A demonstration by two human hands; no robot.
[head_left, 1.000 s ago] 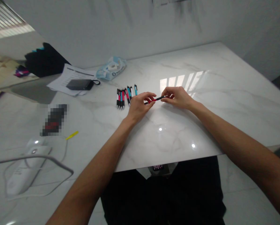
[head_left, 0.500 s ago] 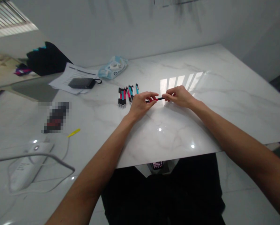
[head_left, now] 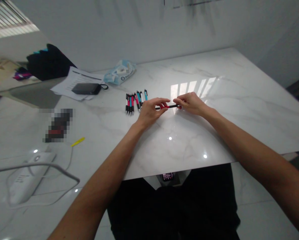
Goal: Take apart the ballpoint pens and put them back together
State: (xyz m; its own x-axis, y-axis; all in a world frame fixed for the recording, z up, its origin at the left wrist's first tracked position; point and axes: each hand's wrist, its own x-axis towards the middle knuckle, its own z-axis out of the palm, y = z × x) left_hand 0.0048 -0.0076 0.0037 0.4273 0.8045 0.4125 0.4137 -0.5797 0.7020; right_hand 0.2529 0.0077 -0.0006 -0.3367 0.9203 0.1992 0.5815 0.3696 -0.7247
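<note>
Two hands pinching one red-and-black pen (head_left: 168, 107), left hand (head_left: 151, 111), right hand (head_left: 191, 103), pen now leveller than before.

On the white marble table (head_left: 239, 100), a row of red and teal plastic pens (head_left: 135, 101) lies left of the hands — behind it a soft wipes packet (head_left: 119, 72), a black pouch (head_left: 86, 88) on paper sheets (head_left: 71, 81) further left.
</note>
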